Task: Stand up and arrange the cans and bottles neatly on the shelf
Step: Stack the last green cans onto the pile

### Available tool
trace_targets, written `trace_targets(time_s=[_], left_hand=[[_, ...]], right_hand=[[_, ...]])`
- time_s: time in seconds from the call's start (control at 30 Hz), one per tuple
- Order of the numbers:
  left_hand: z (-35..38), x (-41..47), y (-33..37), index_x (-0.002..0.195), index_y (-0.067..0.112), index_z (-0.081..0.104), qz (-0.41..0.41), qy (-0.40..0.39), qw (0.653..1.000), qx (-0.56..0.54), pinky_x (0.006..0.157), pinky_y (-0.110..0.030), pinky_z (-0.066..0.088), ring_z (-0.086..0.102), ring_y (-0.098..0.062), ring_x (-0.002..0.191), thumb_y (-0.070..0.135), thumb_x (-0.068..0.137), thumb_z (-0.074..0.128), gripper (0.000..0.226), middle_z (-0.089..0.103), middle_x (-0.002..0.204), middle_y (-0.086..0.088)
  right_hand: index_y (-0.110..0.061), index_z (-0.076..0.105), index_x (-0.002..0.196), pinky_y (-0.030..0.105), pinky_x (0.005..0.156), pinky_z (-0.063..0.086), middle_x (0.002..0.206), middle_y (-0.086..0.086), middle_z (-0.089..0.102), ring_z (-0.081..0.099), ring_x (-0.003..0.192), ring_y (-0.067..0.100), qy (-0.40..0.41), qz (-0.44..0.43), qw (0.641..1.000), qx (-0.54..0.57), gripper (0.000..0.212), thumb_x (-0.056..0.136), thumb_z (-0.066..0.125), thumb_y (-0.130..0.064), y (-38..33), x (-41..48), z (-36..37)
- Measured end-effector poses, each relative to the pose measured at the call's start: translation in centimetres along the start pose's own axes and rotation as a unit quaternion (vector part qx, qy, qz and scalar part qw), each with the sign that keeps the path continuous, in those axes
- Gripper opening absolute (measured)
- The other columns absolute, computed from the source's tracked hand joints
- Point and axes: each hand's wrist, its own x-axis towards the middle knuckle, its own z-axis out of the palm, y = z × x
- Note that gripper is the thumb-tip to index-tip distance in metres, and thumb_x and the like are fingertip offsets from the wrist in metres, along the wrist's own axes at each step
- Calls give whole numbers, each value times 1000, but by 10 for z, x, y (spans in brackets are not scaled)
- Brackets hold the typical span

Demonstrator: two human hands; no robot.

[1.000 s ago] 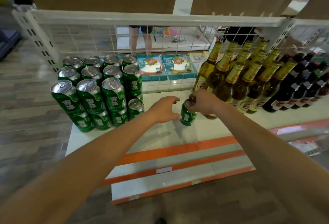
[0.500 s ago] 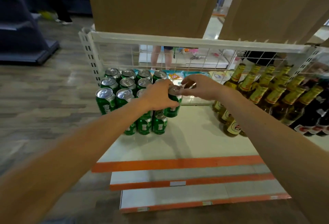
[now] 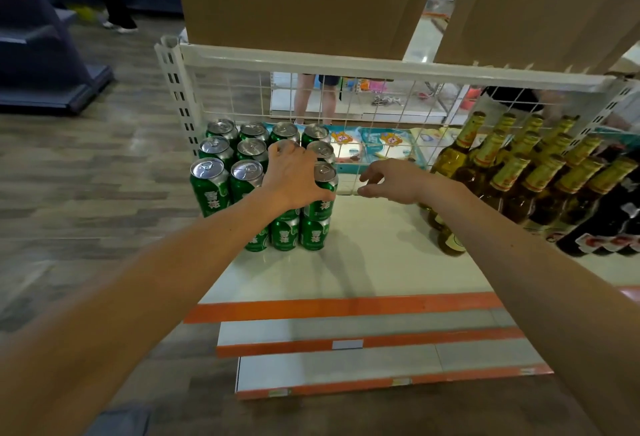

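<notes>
From where I stand, the green cans [image 3: 209, 186] are stacked two tiers high on the white shelf [image 3: 363, 262], out past the left hand [image 3: 292, 177] and on its left. All are upright, long axes vertical, pull tabs up. That hand reaches forward palm down, fingers spread flat over the top tier. Its thumb presses the side of the end can [image 3: 325, 193], and the palm hides a can beneath it. Just right of that can, the right hand [image 3: 393, 181] hovers with fingers loosely curled, holding nothing. To its right stand amber bottles [image 3: 505, 176], necks up. The dark bottles [image 3: 609, 224] beyond are cut off by the frame edge.
</notes>
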Motion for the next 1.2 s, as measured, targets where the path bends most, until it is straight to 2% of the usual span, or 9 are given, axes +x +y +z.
trace_targets(time_s=[0.17,0.37,0.53,0.67,0.73,0.87,0.93,1.03,1.2], left_hand=[[-1,0,-2,121,18,57,8,-26,999,-16,112,-51,19,46,-26,123,71,71,68,73,58,122,-5],[-2,-1,-1,132,19,53,3,-42,999,-31,116,-51,15,44,-26,128,63,73,73,76,56,129,-5],[2,-5,1,138,19,48,3,-24,999,-47,115,-49,15,44,-27,129,59,74,75,80,59,129,-4],[-6,-8,-6,143,20,43,36,-34,998,-29,114,-48,21,38,-29,134,65,74,71,87,54,138,-6],[-27,-6,-21,145,19,42,58,2,998,-13,115,-48,23,37,-29,137,72,78,62,88,48,145,-7],[-67,-6,-78,136,15,53,-1,38,996,-78,105,-47,40,49,-30,128,66,89,54,69,56,137,-12],[-62,-11,-104,140,15,48,-33,11,997,-72,110,-50,37,44,-34,134,66,92,44,71,50,144,-15],[-44,-20,-124,153,20,28,-64,-19,998,-1,118,-55,23,23,-36,147,74,92,19,82,27,159,-13],[-23,-21,-123,158,26,10,-105,-68,992,-11,119,-62,12,-4,-34,152,71,94,12,78,-3,166,-4]], right_hand=[[-21,57,131,30,91,44,126,1,61,55,114,20,-12,6,1000,14,46,93,63,-46,7,2,10],[-21,58,128,27,82,43,124,0,62,56,105,17,-23,8,999,29,45,91,65,-46,2,10,26],[-19,58,130,29,85,44,124,1,62,56,108,19,-21,0,1000,16,46,91,65,-44,-9,13,28],[-15,55,132,32,91,48,126,5,62,60,108,21,45,-26,998,27,48,91,67,-36,-22,12,25],[-16,54,133,34,90,49,129,6,60,60,106,20,99,-49,993,35,49,91,68,-37,-28,12,23],[-25,48,142,38,99,43,141,8,48,51,124,24,140,-81,987,11,59,91,65,-48,-48,16,19],[-27,38,149,41,106,39,150,7,39,41,135,26,149,-99,984,-13,65,92,62,-49,-62,19,21],[-24,23,157,47,117,29,161,7,22,23,147,30,174,-101,979,-39,74,96,52,-54,-82,32,23],[-20,12,159,52,122,11,166,9,4,3,152,30,144,-36,985,-85,74,100,28,-63,-101,59,30]])
